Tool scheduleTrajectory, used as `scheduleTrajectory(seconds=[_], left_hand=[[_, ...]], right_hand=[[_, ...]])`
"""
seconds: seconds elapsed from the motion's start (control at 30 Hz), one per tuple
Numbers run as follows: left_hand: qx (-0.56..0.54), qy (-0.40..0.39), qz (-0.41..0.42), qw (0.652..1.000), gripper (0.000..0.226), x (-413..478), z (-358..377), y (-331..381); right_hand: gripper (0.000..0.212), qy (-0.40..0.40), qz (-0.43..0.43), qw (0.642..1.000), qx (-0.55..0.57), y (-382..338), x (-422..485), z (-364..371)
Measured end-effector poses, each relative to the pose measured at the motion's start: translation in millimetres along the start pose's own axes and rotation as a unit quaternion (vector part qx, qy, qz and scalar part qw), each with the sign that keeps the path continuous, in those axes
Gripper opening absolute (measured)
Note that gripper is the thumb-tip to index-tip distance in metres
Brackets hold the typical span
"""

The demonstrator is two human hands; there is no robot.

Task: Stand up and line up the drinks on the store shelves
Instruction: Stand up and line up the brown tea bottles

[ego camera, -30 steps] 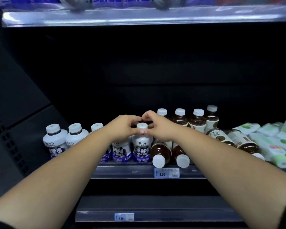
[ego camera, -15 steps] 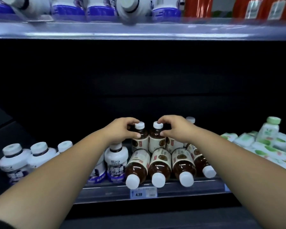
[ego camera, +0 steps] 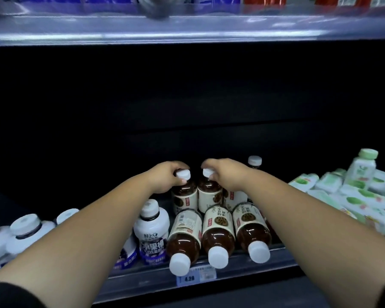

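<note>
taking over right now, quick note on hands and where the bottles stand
Hands: left hand grips the cap of a standing brown bottle; right hand grips the cap of the second standing bottle next to it.
Done: white bottles on the left stand upright.
Left: three brown bottles lie on their sides at the shelf front; most green drinks on the right lie flat.

Pretty clearly a shop, looks like the drinks aisle. Dark shelf (ego camera: 242, 273) with a printed price tag (ego camera: 196, 277) on its front rail, loads of identical brown tea bottles (ego camera: 218, 236), white bottles (ego camera: 151, 232), green-labelled bottles (ego camera: 362, 172), plus another stocked upper shelf (ego camera: 187, 27).
</note>
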State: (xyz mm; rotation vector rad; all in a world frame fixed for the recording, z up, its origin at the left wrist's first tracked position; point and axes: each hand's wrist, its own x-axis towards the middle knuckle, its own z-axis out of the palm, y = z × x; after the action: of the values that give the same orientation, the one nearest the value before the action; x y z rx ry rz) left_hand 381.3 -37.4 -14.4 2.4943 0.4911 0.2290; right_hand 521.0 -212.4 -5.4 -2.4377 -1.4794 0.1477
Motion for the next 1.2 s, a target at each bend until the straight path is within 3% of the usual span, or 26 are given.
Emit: scheduleTrajectory(seconds=[0.37,0.53,0.7,0.97,1.2], left_hand=[[0.100,0.016,-0.053,0.993,0.041,-4.4,0.2,15.1],[0.147,-0.003,-0.057,0.988,0.060,2.7,4.0,37.4],[0.121,0.005,0.018,0.992,0.056,20.5,26.4,70.9],[0.116,0.022,-0.017,0.993,0.042,29.7,43.6,67.1],[0.127,0.018,-0.012,0.992,0.042,30.0,42.9,68.4]], right_hand=[[0.041,-0.031,-0.028,0.999,-0.017,20.3,4.1,-18.4],[0.061,-0.006,-0.027,1.000,0.016,49.1,-5.6,-29.6],[0.052,0.029,0.010,0.985,-0.171,77.1,-16.0,-33.5],[0.036,-0.030,0.009,0.999,0.040,83.7,-11.1,-29.3],[0.041,-0.036,-0.017,0.997,0.059,89.5,-13.8,-31.8]])
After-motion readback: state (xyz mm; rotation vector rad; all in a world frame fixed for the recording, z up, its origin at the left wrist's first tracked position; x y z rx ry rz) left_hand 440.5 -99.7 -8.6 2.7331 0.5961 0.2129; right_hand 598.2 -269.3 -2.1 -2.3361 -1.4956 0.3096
